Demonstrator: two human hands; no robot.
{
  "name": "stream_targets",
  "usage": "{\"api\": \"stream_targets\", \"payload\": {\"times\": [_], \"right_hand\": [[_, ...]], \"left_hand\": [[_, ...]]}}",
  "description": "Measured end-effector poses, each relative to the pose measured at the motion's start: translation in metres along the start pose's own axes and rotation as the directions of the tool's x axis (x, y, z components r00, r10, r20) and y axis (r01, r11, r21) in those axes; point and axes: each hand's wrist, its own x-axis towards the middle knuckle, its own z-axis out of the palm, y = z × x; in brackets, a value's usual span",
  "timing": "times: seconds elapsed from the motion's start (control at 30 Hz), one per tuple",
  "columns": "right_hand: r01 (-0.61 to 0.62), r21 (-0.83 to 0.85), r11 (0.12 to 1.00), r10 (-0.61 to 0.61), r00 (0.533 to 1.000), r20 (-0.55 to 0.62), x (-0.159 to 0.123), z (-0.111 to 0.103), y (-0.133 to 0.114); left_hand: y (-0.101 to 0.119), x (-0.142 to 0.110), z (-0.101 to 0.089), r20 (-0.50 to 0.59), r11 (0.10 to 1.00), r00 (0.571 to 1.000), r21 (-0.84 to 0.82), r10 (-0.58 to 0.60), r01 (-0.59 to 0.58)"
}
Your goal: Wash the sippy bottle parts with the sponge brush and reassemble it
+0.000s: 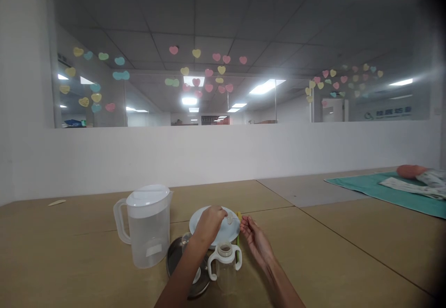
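My left hand (210,224) is closed, pinching a small translucent piece (229,219) that looks like a bottle teat, above a pale plate (198,216). To its right, my right hand (256,240) is turned palm up, its fingers loosely curled and apart, with the fingertips near that piece. A thin line seems to run between the piece and these fingertips; whether they touch it I cannot tell. Below and between my hands stands a clear baby bottle (226,271) without its top, fitted with a white two-handled holder (212,268). A yellow-and-green stick-like tool (238,240) lies beside the plate.
Left of my left arm sits a round metal dish (173,261) holding clear and white parts, partly hidden. A lidded plastic pitcher (148,229) stands farther left. A green cloth (369,185) with a reddish item (411,172) lies at the far right. A wall with a window (223,154) bounds the table.
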Motion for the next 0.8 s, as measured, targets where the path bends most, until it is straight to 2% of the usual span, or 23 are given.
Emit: {"api": "stream_targets", "payload": {"times": [0.1,0.27,0.37,0.47,0.63,0.8], "right_hand": [[-0.038,-0.034,0.999,0.040,0.997,0.063,-0.002,0.002,0.003],[-0.041,-0.034,0.999,0.045,0.987,0.157,-0.003,0.006,0.009],[-0.024,-0.017,1.000,0.027,0.987,0.158,-0.005,0.007,0.010],[-0.002,-0.042,0.999,0.006,0.995,0.095,-0.005,0.006,0.008],[0.085,-0.116,0.990,-0.095,0.992,-0.085,0.001,-0.003,0.003],[0.142,-0.034,0.989,-0.146,0.965,-0.218,0.012,-0.019,-0.008]], "left_hand": [[0.003,0.000,0.002,0.020,0.999,1.000,0.037,0.009,-0.010],[0.011,-0.001,0.003,-0.005,0.999,1.000,-0.013,0.030,-0.030],[0.015,-0.001,0.007,-0.025,0.998,0.999,-0.051,0.041,-0.042],[0.014,-0.001,0.010,-0.032,0.993,0.999,-0.113,0.038,-0.041],[0.007,0.001,0.007,0.004,0.979,0.999,-0.199,0.032,-0.031],[0.010,0.003,-0.001,-0.011,0.966,1.000,-0.256,0.023,-0.025]]}}
